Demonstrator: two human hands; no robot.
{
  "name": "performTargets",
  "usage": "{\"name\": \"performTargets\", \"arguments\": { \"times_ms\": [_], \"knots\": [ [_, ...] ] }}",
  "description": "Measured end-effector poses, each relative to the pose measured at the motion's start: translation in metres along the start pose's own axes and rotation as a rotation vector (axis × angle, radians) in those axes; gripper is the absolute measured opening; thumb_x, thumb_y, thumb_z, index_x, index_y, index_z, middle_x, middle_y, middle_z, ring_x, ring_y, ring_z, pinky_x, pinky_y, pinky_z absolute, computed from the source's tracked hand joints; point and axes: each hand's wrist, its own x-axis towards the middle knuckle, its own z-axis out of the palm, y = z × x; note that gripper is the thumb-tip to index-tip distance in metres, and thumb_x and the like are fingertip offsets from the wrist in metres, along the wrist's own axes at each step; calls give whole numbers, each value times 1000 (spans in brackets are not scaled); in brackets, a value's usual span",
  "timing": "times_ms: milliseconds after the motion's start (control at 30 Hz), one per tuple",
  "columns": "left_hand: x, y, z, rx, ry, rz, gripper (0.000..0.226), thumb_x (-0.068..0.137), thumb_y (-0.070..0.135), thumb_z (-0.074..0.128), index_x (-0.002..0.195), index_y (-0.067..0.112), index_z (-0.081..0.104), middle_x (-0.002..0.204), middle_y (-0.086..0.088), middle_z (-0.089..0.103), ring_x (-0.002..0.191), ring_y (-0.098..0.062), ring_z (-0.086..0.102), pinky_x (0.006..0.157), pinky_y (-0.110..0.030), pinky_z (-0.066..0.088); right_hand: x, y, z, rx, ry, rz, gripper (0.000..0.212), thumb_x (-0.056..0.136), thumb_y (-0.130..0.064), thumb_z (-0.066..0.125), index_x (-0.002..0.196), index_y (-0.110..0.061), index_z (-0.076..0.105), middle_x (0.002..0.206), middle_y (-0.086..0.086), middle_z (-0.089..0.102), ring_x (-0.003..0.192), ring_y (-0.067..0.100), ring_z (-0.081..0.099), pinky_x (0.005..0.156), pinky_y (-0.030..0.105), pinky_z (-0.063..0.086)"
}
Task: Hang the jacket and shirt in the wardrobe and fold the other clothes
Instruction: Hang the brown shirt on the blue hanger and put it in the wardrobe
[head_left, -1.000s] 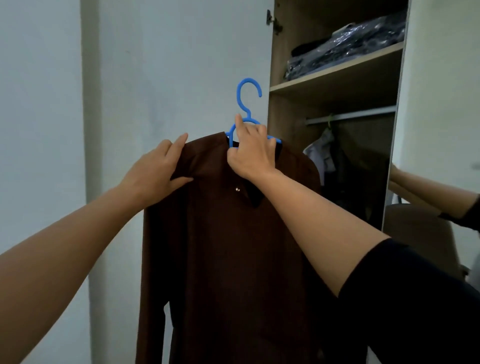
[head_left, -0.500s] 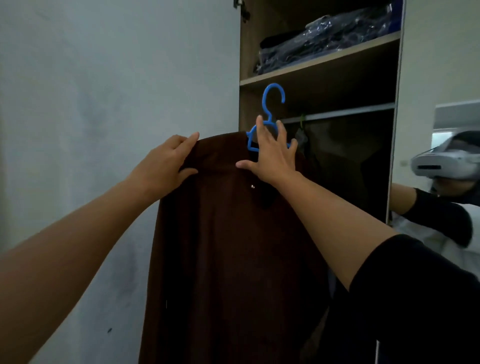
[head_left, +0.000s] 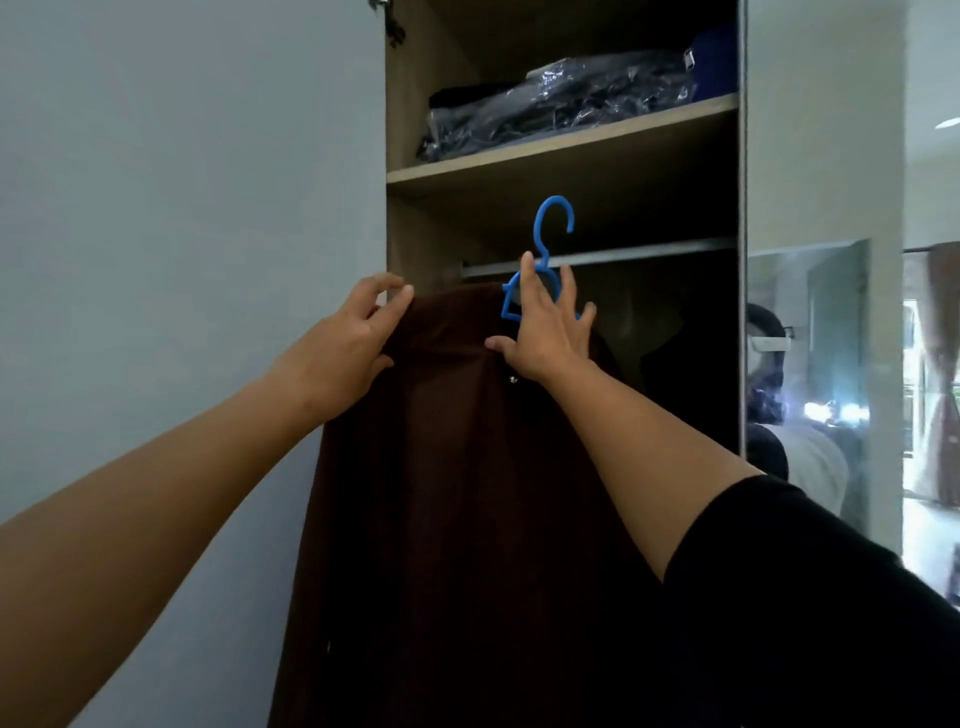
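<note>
Wardrobe: open, rail under shelf.
Shirt: brown, on hanger, held up before the wardrobe, below the rail.
Left hand: pinching shirt shoulder.
Right hand: fingers spread, gripping hanger neck.
Hanger: blue, hook above the rail, unhooked.

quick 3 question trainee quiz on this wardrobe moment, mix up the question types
1. True or false: the hook of the blue hanger is already over the wardrobe rail.
2. Multiple choice: the left hand has its grip on A) the shoulder of the brown shirt, B) the wooden shelf, C) the plastic-wrapped clothes.
3. Fill in: the right hand holds the hanger just below its ____.

Key
1. False: the hook stands above the rail, not yet hung.
2. A
3. hook
</note>
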Motion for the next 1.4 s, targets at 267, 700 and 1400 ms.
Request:
{"name": "performTargets", "arguments": {
  "times_ms": [267,700,1400],
  "knots": [
    [64,3,70,-3,26,1,63,93,19,52,148,10,21,148,-14,32,118,-35,52,100,-39,44,71,47,32,-41,12,34,94,90,-36,58,149,-23,-13,159,1,9,144,25,-18,113,57,1],
    [148,3,157,91,55,70,62,101,22,34,149,16,-6,158,-5,0,135,-21,37,102,-29,41,153,115,84,12,-64,139,76,98,-31,44,149,-28,-13,160,0,-1,144,22,-19,114,55,0],
    [124,24,190,55,-209,90,60,98,14,41,149,11,10,157,-6,10,138,-20,30,107,-25,30,114,139,93,-100,-300,199,73,96,-20,39,150,-27,-9,160,-4,-3,146,27,-4,114,55,8]
  ]
}}
